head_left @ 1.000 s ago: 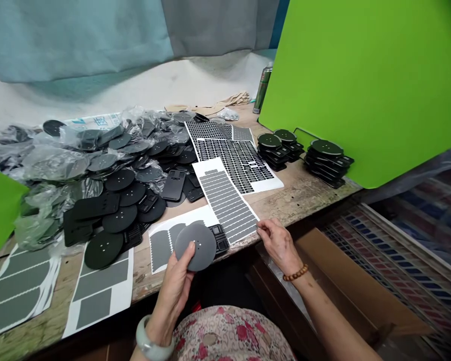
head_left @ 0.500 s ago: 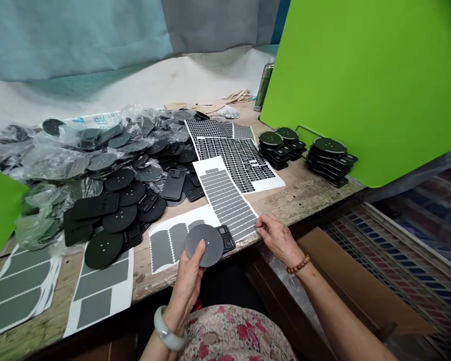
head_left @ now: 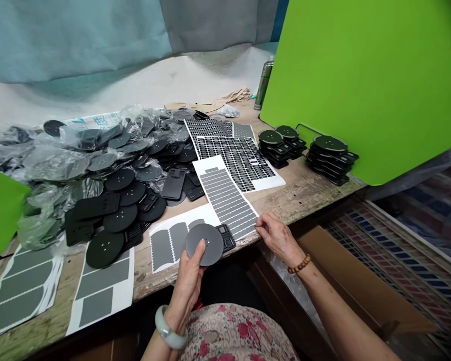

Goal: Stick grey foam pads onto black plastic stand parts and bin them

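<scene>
My left hand (head_left: 191, 273) grips a dark round plate (head_left: 206, 239), thumb on its face and fingers underneath. A rectangular black end with small recesses (head_left: 226, 236) sticks out from the plate's right side. My right hand (head_left: 277, 234) is closed in a pinch at the lower right edge of a white sheet of grey sticker strips (head_left: 231, 203). Whether a strip is lifted between its fingertips I cannot make out. Under the held plate lies another sheet with larger grey stickers (head_left: 161, 248).
A heap of dark plates (head_left: 120, 218), partly in clear plastic bags (head_left: 56, 163), covers the left of the table. Sheets of small black labels (head_left: 233, 158) lie behind. Stacked plates (head_left: 328, 158) stand at right by a green panel (head_left: 368, 90), near a spray can (head_left: 263, 84).
</scene>
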{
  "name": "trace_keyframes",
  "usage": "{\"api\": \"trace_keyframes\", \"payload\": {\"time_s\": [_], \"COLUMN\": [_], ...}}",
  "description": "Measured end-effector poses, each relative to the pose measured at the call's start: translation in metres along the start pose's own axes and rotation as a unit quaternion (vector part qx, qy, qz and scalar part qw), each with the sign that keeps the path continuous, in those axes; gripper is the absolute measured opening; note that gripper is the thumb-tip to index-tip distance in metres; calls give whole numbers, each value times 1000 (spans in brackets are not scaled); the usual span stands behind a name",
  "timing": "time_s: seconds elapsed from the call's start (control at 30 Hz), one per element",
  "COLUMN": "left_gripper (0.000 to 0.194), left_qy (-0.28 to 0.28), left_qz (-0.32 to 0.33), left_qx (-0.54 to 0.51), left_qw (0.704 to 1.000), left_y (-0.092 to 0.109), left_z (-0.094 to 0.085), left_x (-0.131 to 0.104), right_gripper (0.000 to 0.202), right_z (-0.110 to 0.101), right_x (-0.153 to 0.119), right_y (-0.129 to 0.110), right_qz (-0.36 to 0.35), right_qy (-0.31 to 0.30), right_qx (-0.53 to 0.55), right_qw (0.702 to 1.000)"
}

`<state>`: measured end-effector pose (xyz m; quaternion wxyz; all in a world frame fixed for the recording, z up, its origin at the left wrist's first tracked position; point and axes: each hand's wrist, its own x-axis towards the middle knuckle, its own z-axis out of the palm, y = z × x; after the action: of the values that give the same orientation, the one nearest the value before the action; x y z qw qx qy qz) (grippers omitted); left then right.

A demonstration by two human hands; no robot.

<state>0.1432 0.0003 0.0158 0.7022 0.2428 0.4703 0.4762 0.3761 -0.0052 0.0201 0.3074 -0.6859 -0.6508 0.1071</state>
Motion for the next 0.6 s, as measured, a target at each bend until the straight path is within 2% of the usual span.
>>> {"api": "trace_keyframes", "payload": {"time_s": [0.13, 0.23, 0.3, 0.4, 0.5, 0.6], "left_gripper": [51, 50, 49, 47, 44, 44], "left_qy": [6, 7, 8, 4, 10, 29], "left_qz": [-4, -4, -2, -4, -4, 12], "left_qx": [2, 0, -5, -15, -41, -74], "left_qw": [1000, 1000, 1000, 1000, 999, 997], "left_y": [0, 1, 1, 1, 2, 10], "left_z": [0, 1, 1, 1, -1, -5], "left_x": [0, -1, 0, 0, -2, -7], "right_gripper": [10, 14, 17, 26, 27, 24], "right_z": [2, 2, -1, -8, -14, -11], "right_x": [-6, -10, -11, -11, -15, -20], "right_y": [-2, 3, 8, 9, -7, -34], "right_qz": [-10, 47, 108, 171, 178, 165], "right_qy": [25, 42, 58, 66, 44, -9], "right_qx": [41, 142, 239, 382, 486, 544], "right_qw": [999, 988, 963, 906, 854, 823]}}
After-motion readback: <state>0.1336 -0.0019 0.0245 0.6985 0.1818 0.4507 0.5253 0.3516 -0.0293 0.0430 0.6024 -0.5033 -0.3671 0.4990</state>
